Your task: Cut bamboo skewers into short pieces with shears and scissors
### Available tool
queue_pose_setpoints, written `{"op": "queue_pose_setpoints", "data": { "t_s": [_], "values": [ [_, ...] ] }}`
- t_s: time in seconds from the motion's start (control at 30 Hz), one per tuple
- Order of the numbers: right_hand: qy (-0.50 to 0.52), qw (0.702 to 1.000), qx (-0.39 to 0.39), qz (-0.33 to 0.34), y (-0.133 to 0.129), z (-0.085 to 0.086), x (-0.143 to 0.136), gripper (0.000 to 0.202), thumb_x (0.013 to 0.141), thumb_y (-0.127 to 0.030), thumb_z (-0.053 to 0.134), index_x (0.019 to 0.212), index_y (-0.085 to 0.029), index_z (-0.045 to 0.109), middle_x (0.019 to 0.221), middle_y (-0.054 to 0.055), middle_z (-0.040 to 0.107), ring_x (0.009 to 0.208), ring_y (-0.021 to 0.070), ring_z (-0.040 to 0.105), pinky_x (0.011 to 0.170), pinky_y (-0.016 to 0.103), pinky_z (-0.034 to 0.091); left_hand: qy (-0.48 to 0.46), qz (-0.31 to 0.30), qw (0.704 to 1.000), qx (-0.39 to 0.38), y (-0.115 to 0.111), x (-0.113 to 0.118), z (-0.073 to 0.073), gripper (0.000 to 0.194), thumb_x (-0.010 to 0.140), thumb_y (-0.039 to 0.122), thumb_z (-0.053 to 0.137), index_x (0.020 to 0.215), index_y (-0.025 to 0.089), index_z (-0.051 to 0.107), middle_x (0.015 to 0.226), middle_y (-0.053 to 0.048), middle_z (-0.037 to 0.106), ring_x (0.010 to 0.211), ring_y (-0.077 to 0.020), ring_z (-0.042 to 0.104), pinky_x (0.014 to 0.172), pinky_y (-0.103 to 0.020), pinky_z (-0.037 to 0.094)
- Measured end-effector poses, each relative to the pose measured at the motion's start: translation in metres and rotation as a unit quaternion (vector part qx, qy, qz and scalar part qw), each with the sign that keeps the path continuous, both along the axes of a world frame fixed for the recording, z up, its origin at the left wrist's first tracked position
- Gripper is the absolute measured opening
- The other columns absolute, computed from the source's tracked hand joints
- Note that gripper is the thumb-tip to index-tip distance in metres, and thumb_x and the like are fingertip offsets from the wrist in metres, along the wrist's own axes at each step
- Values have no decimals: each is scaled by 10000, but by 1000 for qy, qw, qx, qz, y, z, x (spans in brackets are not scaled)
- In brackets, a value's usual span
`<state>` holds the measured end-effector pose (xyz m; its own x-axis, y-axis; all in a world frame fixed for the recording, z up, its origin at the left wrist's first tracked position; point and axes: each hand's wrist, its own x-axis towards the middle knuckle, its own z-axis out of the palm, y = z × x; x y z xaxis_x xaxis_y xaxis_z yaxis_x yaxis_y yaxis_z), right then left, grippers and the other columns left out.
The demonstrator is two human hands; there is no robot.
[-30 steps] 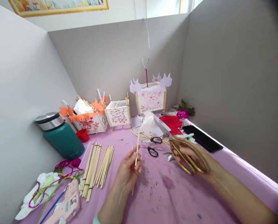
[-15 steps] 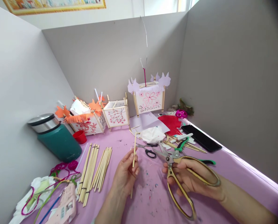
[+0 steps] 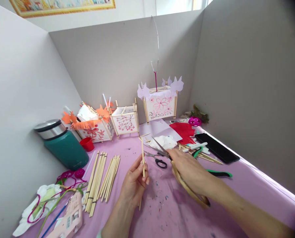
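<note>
My left hand [image 3: 134, 181] pinches a thin wooden stick [image 3: 142, 152], held nearly upright over the purple cloth; part of another stick shows below the palm. To its right, my right hand [image 3: 187, 165] is wrapped round the gold-handled scissors [image 3: 179, 177], back of the hand upward. Their blades point up and left, a short way right of the stick and not touching it. Black-handled scissors [image 3: 160, 163] lie on the cloth between the hands. Two groups of wooden sticks [image 3: 96, 185] lie left of my left hand, some joined by dark bands.
Three decorated stick-frame boxes [image 3: 161, 106] stand at the back. A green bottle [image 3: 65, 148] and red cup [image 3: 87, 144] are at left, a pink glue gun [image 3: 70, 218] at front left. White tissue [image 3: 163, 142], green-handled pliers [image 3: 218, 173] and a black phone [image 3: 216, 147] lie at right.
My right hand has turned over with the gold-handled scissors, from palm up to back up, and moved up and left. The stick in my left hand has shifted slightly. The view has moved a little.
</note>
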<state>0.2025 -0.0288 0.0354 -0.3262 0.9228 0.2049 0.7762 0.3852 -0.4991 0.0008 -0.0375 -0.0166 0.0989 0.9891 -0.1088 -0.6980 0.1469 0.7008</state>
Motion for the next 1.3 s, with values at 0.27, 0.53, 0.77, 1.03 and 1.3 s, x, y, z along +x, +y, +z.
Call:
{"op": "queue_pose_setpoints", "data": {
  "t_s": [0.27,0.53,0.77,1.03,1.3],
  "values": [
    [-200,975,88,-33,1,-40,-29,437,886,-24,387,1271,-134,560,1184,134,625,1068,289,547,953,432,344,36,23,999,30,3,5,-1,703,690,149,794,1350,157,553,636,44,547,526,-89,487,517,-233,473],
    [-232,966,106,-42,-1,-46,-26,443,903,-41,399,1307,-153,542,1208,122,625,1100,298,547,1016,485,283,83,23,996,23,-1,13,-3,806,709,165,781,1447,146,457,633,48,523,548,-108,493,548,-286,501],
    [-244,964,96,-36,-4,-43,-25,397,898,-50,421,1256,-138,568,1162,135,632,1077,303,552,1014,501,276,113,13,993,37,-2,13,-5,715,710,187,791,1382,162,549,667,37,535,557,-97,494,562,-278,483],
    [-234,965,107,-50,-6,-41,-25,369,885,-38,418,1203,-131,580,1139,136,636,1064,299,560,996,499,277,88,-10,996,31,-1,11,-10,623,697,184,808,1293,178,627,685,21,561,525,-81,460,561,-284,490],
    [-247,959,101,-91,3,-34,-21,308,904,-60,415,1136,-158,593,1098,128,644,1024,306,570,903,462,329,96,-52,993,45,-10,15,-1,496,709,227,807,1191,202,695,718,23,537,517,-65,441,581,-290,520]
  ]
}}
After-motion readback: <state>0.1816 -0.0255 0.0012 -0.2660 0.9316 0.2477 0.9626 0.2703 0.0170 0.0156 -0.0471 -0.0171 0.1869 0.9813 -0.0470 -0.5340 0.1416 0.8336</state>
